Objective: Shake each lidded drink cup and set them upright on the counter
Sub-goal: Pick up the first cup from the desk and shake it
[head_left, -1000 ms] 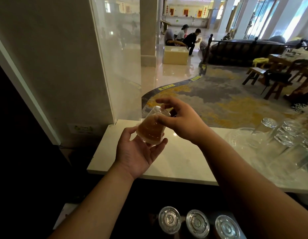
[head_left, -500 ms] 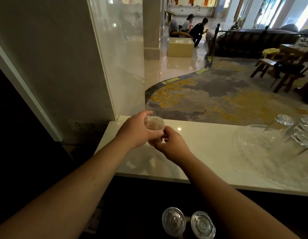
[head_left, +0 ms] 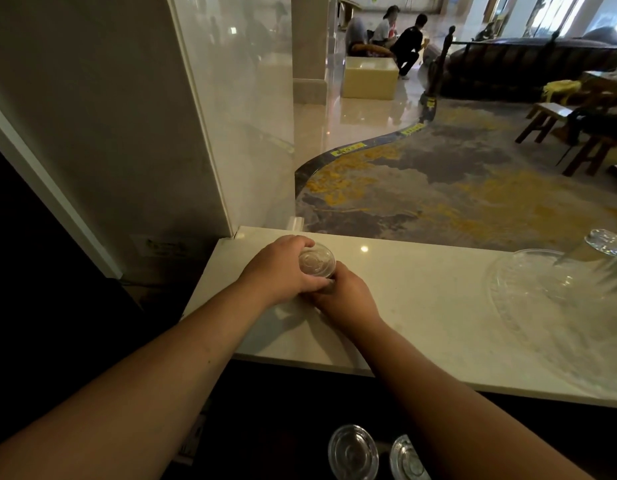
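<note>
On the pale stone surface (head_left: 421, 299) overlooking a grey-and-gold lobby carpet (head_left: 473, 188), left grip (head_left: 283, 268) and right grip (head_left: 347, 301) both clasp the upright clear lidded plastic cup (head_left: 315, 263).

Clear lidded cup (head_left: 316, 263) is standing upright near the counter's (head_left: 421, 306) left end, two more cups (head_left: 352, 452) are sitting lower down, lids up.

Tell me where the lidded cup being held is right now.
Head view, left of centre: the lidded cup is upright at the left end of the counter, held between the left hand and right hand, near the glass partition.
</note>
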